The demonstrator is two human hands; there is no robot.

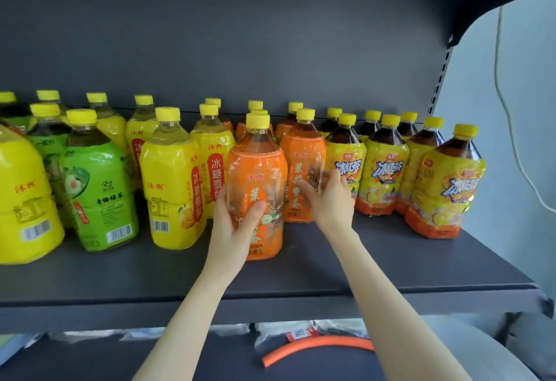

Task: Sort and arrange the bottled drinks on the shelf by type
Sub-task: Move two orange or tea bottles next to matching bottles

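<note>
Rows of yellow-capped drink bottles stand on a dark grey shelf. My left hand grips the front orange-label bottle low on its left side, thumb across the label. My right hand holds the orange-label bottle behind it, fingers curled round its right side. More orange bottles stand further back. To the left are yellow pear-drink bottles and green-label tea bottles. Right of my hands stand several dark iced-tea bottles with yellow-orange labels.
The shelf's right end lies just past the last iced-tea bottle. A large yellow bottle crowds the far left. Bare shelf runs along the front edge. Below, an orange foam tube lies on a lower shelf with packets.
</note>
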